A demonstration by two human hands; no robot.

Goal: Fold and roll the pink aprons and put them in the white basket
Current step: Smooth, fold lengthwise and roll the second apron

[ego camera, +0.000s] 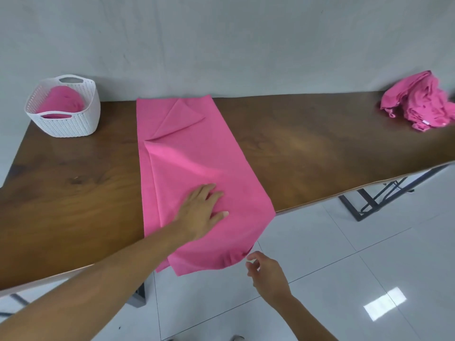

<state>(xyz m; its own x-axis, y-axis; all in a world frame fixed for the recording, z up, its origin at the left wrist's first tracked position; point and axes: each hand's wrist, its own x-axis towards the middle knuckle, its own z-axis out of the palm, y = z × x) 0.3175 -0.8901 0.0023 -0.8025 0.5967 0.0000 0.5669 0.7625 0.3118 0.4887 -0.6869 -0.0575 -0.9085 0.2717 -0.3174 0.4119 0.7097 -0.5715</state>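
- The person is working on one pink apron, spread lengthwise across the wooden table. It's already folded into a long strip, with the near end hanging over the table edge toward the floor.
- The left hand is lying flat on the cloth near the table edge, fingers straight and spread, pressing the strip down.
- The right hand is hovering off the table, right beside the hanging corner, fingers loosely curled. Honestly can't tell whether it's pinching the edge or just next to it. The two hands are apart.
- Looks like they're squaring up the strip before rolling. The long fold on the left side isn't lining up evenly, and a triangular flap is sitting on top at the far end.
- If it were me, I'd be pulling that hanging corner up and taut while the flat hand is anchoring the middle. Then I'd smooth outward so the ripple in the centre is gone.
- Starting the roll from the hanging end probably makes sense, going tight and even, otherwise it'll be coning off to one side.
- The thin fabric is likely sliding on that smooth wood, so the anchoring palm matters.
- The white basket is waiting at the far left corner with one pink bundle already inside.
- A heap of more aprons is sitting at the far right end.
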